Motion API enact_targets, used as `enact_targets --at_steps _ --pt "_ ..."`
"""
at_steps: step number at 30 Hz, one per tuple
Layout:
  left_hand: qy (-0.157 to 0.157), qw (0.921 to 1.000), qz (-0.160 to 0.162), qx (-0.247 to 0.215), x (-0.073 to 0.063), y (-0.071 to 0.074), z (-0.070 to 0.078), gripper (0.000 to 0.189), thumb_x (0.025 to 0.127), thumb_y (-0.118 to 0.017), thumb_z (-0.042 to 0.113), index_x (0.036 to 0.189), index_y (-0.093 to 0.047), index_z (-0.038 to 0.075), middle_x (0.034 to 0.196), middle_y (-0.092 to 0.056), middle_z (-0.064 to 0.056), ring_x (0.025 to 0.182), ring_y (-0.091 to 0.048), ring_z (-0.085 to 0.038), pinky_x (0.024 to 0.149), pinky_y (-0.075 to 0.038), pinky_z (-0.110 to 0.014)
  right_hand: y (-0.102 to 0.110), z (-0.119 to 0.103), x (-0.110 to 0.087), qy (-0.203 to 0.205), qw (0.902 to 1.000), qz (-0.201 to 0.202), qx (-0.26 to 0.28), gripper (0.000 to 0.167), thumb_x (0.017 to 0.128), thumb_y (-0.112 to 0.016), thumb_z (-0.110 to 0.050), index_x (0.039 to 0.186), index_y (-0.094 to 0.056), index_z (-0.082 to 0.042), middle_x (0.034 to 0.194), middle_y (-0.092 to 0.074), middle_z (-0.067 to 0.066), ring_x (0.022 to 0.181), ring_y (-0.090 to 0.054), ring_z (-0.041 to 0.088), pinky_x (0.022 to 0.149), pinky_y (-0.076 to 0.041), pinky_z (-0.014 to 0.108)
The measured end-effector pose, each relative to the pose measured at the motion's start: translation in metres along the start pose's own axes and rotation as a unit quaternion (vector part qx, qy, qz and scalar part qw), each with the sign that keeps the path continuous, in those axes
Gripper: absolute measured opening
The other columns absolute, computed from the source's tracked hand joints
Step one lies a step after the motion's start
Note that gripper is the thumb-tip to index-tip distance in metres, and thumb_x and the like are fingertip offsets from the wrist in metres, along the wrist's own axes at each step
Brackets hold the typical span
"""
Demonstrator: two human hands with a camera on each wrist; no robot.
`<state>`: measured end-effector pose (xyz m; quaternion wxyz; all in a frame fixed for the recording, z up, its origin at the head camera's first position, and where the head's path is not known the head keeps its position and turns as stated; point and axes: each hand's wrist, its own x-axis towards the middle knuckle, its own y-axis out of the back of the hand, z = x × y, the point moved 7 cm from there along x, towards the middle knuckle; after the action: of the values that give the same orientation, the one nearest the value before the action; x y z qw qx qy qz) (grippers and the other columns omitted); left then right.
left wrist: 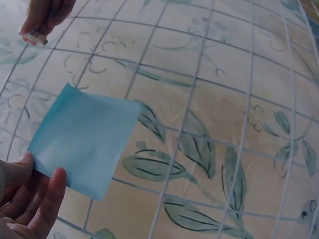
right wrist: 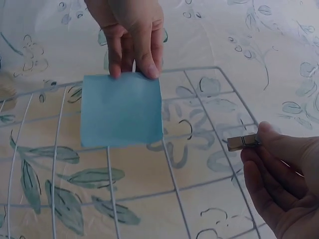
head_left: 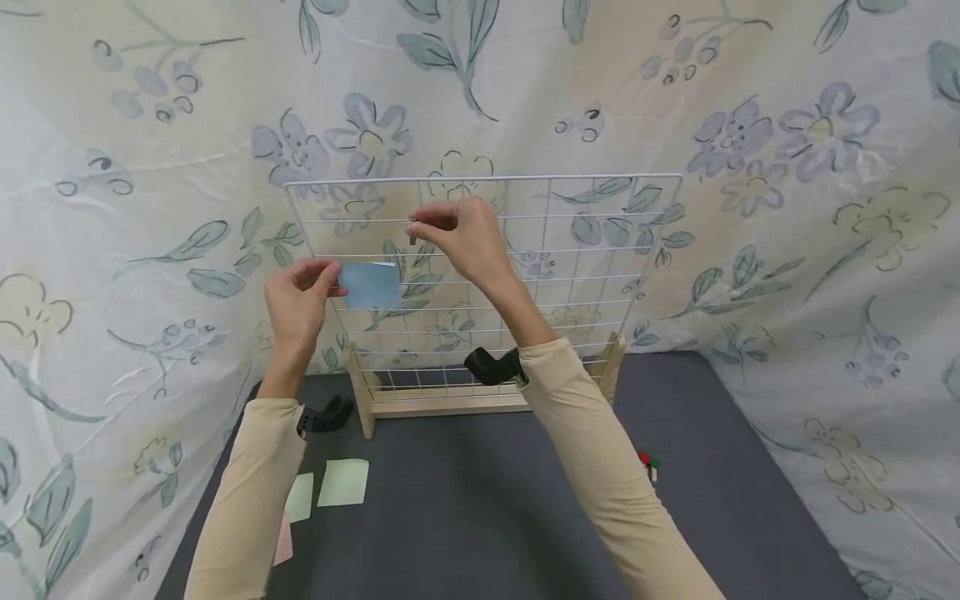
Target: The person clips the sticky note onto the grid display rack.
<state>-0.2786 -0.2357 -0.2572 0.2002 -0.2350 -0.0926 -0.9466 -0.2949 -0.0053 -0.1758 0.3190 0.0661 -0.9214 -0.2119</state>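
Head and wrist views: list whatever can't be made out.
- Pink paper, head view: partly hidden by the left sleeve.
- Red and green items, head view: too small to identify, partly behind the right sleeve.
- Clothespin, right wrist view: gripped end covered by the right hand.
- Left hand, left wrist view: cut off by the edge.

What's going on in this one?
A person's left hand holds a blue paper square in front of an upright wire grid. The right hand pinches a small clothespin, which is not on the paper. Two pale green sheets and a pink sheet lie on the dark table.
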Motion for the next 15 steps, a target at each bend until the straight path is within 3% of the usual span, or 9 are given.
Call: enact_targets --at_steps 8,15 --pt "-0.016 0.9993 0.012 -0.031 0.013 0.003 0.015 0.017 0.090 -0.069 0.006 0.099 -0.070 -0.009 0.078 -0.068 0.001 0.061 -0.066 -0.007 0.062 -0.059 -0.019 -0.005 -0.028 0.019 0.045 0.9989 0.002 0.014 0.021 0.089 -0.074 -0.014 0.105 -0.075 -0.001 0.094 -0.075 0.010 0.083 -0.070 0.013 0.076 -0.056 0.018" --pt "-0.048 0.9978 0.006 -0.046 0.024 -0.006 0.032 0.015 0.090 -0.070 0.007 0.096 -0.072 -0.007 0.076 -0.068 0.000 0.061 -0.065 -0.010 0.061 -0.059 -0.019 0.001 -0.041 0.040 0.048 0.9987 0.003 -0.019 0.019 0.089 -0.074 -0.014 0.103 -0.076 -0.002 0.097 -0.075 0.009 0.086 -0.070 0.012 0.079 -0.054 0.015"
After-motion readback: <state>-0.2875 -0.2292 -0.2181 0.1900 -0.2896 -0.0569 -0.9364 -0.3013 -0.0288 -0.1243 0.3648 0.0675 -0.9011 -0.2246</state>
